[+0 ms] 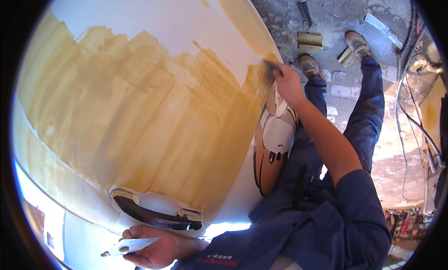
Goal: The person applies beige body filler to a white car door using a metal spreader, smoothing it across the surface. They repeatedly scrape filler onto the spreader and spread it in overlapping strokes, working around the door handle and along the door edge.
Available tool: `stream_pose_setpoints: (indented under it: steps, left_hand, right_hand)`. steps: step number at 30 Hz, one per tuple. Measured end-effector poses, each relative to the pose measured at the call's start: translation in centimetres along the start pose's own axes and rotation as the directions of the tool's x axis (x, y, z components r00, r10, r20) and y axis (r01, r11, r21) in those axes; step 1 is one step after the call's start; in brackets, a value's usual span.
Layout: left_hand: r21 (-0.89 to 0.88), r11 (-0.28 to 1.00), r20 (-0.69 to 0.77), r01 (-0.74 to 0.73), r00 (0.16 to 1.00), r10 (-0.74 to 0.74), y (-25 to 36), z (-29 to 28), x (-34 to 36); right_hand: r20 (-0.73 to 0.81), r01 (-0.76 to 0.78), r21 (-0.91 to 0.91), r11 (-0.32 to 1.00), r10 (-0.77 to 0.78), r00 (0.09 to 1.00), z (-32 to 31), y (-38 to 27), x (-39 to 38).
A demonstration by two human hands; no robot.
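Observation:
A large white curved panel (140, 11), which looks like vehicle bodywork, bears a broad, streaky coat of tan filler (154, 125). My right hand (288, 86) grips a dark, thin spreader (269, 68) and presses it on the filler at the panel's right edge. Low on the left, my left hand (161, 249) is closed around a pale, flat putty knife (133, 245) carrying small dabs of filler. Just above that hand is a dark, curved recess (156, 214) with ragged filler edges. A cartoon animal sticker (277, 135) sits under my right forearm.
On the grey floor lie a dark strip (305, 13), a tan block-like piece (310, 40) and a pale strip (384, 31), close to my shoes (358, 44). Cables and hoses (402, 93) hang down the right side.

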State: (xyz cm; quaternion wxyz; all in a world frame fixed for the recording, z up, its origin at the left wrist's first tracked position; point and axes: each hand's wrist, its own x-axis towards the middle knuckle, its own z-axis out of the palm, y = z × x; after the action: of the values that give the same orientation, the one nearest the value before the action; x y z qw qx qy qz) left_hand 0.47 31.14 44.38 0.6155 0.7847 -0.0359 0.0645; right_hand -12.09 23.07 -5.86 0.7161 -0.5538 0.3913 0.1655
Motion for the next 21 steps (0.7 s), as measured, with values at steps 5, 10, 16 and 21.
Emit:
stream_pose_setpoints:
  steps: [5,10,16,21]
  left_hand:
    - [0.033,0.999,0.028,0.038,0.999,-0.038,0.1,0.3,-0.1]
    - [-0.005,0.999,0.07,0.048,0.996,-0.047,-0.1,0.5,-0.3]
    - [-0.024,0.998,0.04,0.054,0.998,-0.053,0.1,-0.1,-0.1]
    - [-0.087,0.996,0.053,0.011,0.999,-0.006,-0.1,-0.4,-0.2]
  right_hand:
    - [0.076,0.216,0.007,0.976,-0.216,0.973,0.8,-5.9,-9.6]
    - [0.273,0.272,0.082,0.959,-0.284,0.919,-1.8,-6.7,-11.2]
    - [-0.087,0.011,0.025,1.0,-0.009,0.996,-2.8,2.1,-1.5]
    - [-0.083,-0.019,0.048,0.999,0.023,0.996,-1.9,6.6,2.2]
